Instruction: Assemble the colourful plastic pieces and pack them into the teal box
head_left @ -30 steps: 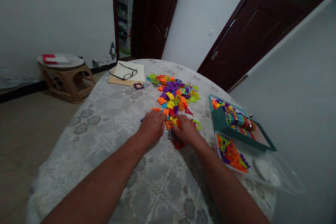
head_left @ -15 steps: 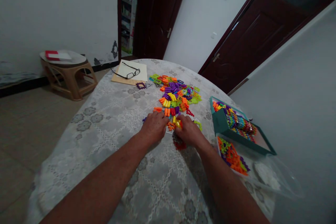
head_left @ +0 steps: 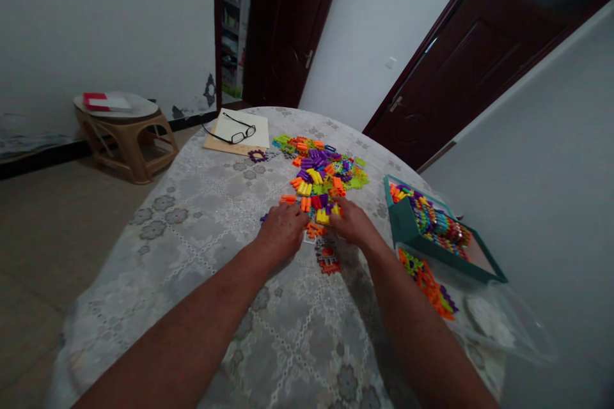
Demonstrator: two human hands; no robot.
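My left hand [head_left: 284,230] rests low at the near edge of a spread of coloured plastic building pieces. Its fingers are curled together, and whatever they hold is hidden. To its right, my right hand [head_left: 352,220] has its fingers closed at a yellow building piece [head_left: 323,216], with more yellow showing at the fingertips. Between the hands lie an orange piece [head_left: 315,230] and a white open frame piece [head_left: 309,238]. Just beyond are a red piece [head_left: 316,202] and orange tube pieces [head_left: 306,204]. A grey and red toothed piece [head_left: 329,261] lies nearer me.
The main heap of purple pieces [head_left: 316,158] and other colours stretches away across the table. Black glasses [head_left: 238,137] lie on paper at the far left. At right stand a green box [head_left: 405,220] of pieces and a clear plastic container [head_left: 525,326]. A stool [head_left: 137,134] stands beyond.
My right hand has shifted slightly away from me and to the right, uncovering the grey and red toothed piece. The yellow piece now sits farther forward. My left hand stays in place.
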